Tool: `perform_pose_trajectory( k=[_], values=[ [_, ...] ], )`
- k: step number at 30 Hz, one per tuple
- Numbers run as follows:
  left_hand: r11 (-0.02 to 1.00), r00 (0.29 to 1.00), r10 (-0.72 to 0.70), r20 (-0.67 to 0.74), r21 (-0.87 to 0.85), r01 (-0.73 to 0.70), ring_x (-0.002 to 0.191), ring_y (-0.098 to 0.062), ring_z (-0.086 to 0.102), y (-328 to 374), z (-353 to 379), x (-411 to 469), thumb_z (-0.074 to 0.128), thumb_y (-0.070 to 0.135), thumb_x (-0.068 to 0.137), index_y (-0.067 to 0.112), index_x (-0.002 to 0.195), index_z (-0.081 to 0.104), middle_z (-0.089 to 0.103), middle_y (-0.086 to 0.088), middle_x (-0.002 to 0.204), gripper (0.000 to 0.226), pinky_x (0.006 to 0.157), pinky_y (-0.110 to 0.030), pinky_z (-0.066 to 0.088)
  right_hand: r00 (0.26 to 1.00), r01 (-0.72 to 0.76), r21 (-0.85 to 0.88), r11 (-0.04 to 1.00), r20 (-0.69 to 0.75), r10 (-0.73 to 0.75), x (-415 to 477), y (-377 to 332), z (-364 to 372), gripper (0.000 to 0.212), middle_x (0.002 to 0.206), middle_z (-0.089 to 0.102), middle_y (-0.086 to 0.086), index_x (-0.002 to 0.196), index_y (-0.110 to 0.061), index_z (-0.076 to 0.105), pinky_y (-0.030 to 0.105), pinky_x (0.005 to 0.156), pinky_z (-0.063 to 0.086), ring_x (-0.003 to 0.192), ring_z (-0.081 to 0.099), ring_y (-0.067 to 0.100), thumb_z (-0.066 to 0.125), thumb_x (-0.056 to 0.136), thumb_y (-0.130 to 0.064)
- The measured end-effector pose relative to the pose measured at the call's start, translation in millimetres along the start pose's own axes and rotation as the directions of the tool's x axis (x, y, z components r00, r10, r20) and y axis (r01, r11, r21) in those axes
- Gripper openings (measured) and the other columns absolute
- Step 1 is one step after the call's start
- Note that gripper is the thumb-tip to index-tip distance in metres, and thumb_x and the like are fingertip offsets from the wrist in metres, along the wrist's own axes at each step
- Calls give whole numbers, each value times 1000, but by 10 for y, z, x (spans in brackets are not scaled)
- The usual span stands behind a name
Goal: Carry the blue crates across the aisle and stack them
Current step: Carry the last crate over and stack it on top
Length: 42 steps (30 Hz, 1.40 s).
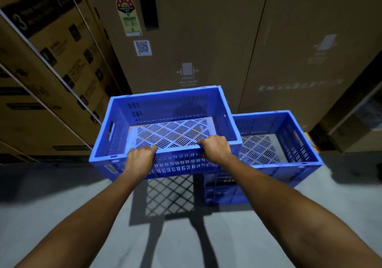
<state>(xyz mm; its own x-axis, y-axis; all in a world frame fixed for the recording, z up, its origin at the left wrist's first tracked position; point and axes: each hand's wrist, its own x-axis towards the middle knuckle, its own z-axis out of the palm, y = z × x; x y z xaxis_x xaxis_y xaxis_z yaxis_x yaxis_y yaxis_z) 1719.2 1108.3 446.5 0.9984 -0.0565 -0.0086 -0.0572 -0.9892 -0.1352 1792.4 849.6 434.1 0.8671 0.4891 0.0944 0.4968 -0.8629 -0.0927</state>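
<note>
An empty blue crate (165,110) with a slotted floor hangs in the air in front of me, its shadow on the floor below it. My left hand (140,160) and my right hand (215,147) both grip its near rim, fingers hooked over the edge. To its right, a second blue crate (289,139) of the same kind stands lower down. It seems to rest on another blue crate (225,191), of which only the perforated near side shows.
Tall brown cardboard boxes (196,36) rise close behind the crates. More printed boxes (51,71) line the left side. A dark shelf or pallet edge (355,123) stands at the right. Grey concrete floor (165,243) lies under my arms.
</note>
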Motion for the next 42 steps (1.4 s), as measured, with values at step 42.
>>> perform_pose_trajectory(
  k=[42],
  values=[
    [992, 992, 123, -25, 31, -122, 72, -26, 60, 2803, -223, 826, 47, 74, 81, 17, 96, 47, 59, -3, 82, 58, 61, -35, 36, 981, -148, -77, 986, 116, 157, -959, 2788, -221, 47, 89, 72, 1, 117, -35, 65, 30, 61, 37, 84, 66, 27, 74, 75, -54]
  ],
)
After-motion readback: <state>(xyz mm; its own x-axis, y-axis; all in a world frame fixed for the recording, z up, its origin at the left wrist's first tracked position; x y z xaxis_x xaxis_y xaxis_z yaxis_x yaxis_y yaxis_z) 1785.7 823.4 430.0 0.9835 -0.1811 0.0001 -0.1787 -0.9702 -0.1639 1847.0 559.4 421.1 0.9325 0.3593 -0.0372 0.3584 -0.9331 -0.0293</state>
